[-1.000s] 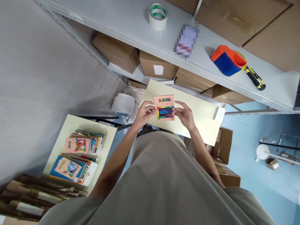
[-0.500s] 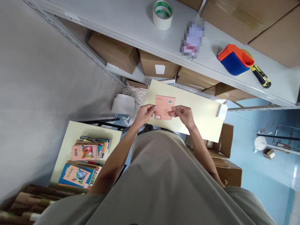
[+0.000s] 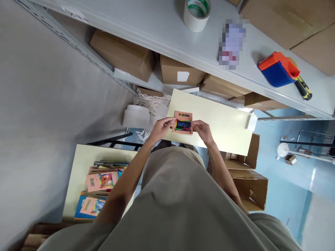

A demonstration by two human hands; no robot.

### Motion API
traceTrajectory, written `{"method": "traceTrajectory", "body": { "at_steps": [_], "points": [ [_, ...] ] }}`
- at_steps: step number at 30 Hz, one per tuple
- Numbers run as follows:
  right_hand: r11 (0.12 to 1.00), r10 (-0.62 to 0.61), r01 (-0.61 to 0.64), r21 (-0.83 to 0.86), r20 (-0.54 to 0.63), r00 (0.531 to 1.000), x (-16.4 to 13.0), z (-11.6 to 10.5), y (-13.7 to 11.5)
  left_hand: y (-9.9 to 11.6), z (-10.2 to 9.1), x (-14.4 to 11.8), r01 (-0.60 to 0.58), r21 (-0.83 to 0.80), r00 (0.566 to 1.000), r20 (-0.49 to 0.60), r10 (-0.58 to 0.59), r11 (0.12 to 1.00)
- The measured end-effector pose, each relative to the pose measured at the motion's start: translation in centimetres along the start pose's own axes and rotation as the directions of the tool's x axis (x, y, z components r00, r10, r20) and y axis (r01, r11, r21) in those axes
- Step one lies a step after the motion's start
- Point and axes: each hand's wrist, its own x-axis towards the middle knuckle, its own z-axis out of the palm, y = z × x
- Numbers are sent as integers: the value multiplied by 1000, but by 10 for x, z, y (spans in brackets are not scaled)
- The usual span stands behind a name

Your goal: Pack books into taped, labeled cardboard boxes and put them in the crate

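Observation:
Between my two hands is a small pink book (image 3: 183,114), its cover with a dark picture in a rainbow-coloured frame facing up. My left hand (image 3: 162,129) pinches the book's left edge, thumb and fingertips closed on it. On the opposite edge, my right hand (image 3: 203,131) grips it the same way. The book is over the near left part of a pale yellow tabletop (image 3: 220,120); whether it touches the surface I cannot tell.
A grey shelf (image 3: 157,28) ahead carries a tape roll (image 3: 196,15), a blurred-out phone (image 3: 231,45), an orange-and-blue tape dispenser (image 3: 278,69) and a yellow-black cutter (image 3: 303,89). Stacked books (image 3: 102,181) lie on a side table at left. Open cardboard boxes (image 3: 250,188) stand at right.
The pink book has been turned over: its barcode side faced up before, and its picture cover does now. Both hands stay at its edges. The view has shifted slightly.

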Motion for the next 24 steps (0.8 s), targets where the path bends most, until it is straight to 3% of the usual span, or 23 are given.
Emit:
{"method": "traceTrajectory", "body": {
  "at_steps": [6, 10, 14, 19, 24],
  "points": [
    [999, 8, -13, -39, -121, 993, 28, 39, 18, -43, -22, 19, 47, -32, 999, -11, -47, 998],
    [999, -10, 1, -43, -194, 981, 55, 56, 30, -70, -27, 43, 98, -33, 993, -59, -100, 995],
    [994, -45, 21, -106, -232, 972, 84, 53, 44, -88, -18, 71, 126, -34, 989, -73, -128, 991],
    [990, 9, -42, -136, -233, 972, 122, 36, 69, -107, 5, 105, 119, -43, 986, -111, -123, 992],
    [982, 52, -100, -158, -282, 958, 158, 29, 90, -124, 25, 129, 207, -30, 967, -143, -209, 978]
  ]
}}
